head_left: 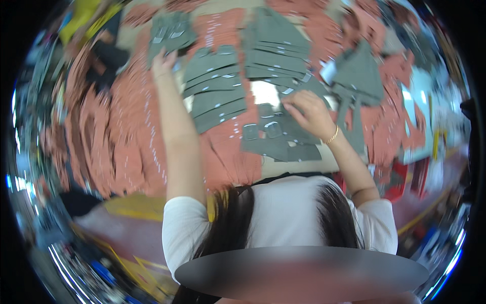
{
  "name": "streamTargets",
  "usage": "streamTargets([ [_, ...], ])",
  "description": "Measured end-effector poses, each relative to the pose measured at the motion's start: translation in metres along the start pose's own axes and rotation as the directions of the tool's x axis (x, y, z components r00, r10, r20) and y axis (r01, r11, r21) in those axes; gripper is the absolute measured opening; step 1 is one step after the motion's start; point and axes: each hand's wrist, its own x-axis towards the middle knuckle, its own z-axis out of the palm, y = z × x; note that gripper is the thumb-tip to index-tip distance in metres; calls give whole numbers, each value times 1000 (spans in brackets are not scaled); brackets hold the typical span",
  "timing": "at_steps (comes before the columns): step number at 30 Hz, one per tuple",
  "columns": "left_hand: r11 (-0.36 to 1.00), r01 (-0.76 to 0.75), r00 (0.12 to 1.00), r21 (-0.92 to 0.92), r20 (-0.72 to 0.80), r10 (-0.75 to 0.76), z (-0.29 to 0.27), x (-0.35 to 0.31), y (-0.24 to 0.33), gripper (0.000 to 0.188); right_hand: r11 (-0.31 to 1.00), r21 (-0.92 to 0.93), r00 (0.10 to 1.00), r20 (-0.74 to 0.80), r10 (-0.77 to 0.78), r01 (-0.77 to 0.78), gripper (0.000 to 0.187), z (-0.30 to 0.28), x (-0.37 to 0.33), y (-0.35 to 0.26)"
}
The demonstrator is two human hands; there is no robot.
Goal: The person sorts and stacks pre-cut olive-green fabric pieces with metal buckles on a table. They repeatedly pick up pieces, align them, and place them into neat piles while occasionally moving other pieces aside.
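My left hand (164,62) reaches far forward to the near edge of a grey-green fabric stack (172,33) with small white labels. Its fingers are somewhat blurred but look apart, touching or just above the cloth. Closer in, my right hand (309,112), with a gold bracelet (332,135) at the wrist, is over grey-green cut pieces (298,133). Its fingers are curled toward the thumb; whatever is between them is too small to make out. Between my hands lie overlapping grey-green panels (215,88), each with white labels. Small grey-green pieces (273,129) lie left of my right hand.
Salmon-coloured fabric stacks (134,126) with rows of labels cover much of the table. More grey-green panels (276,43) lie ahead, and another pile (359,76) is at the right. A red crate (397,182) stands beside the table. Someone in yellow (93,23) is at the far left.
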Motion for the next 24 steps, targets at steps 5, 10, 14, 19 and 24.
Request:
streamTargets([
  [5, 854, 137, 973, 502, -231, -21, -35, 60, 8, 61, 937, -224, 945, -253, 209, -267, 13, -58, -56, 48],
  [10, 885, 46, 960, 464, -266, 89, -42, 73, 26, 47, 762, -458, 866, -423, 266, -458, 17, -121, -89, 101],
  [14, 831, 109, 994, 546, -74, -82, -22, 49, 54, 34, 766, -534, 927, -304, 220, -358, 22, -132, -98, 139],
  [19, 783, -33, 959, 621, 240, -150, 46, -21, 51, 24, 772, -607, 973, -220, 64, -188, 28, -118, -89, 167],
  [24, 608, -183, 962, 773, 269, -52, 109, -83, -20, 24, 786, -578, 974, -174, 145, -220, 29, -113, -80, 166],
])
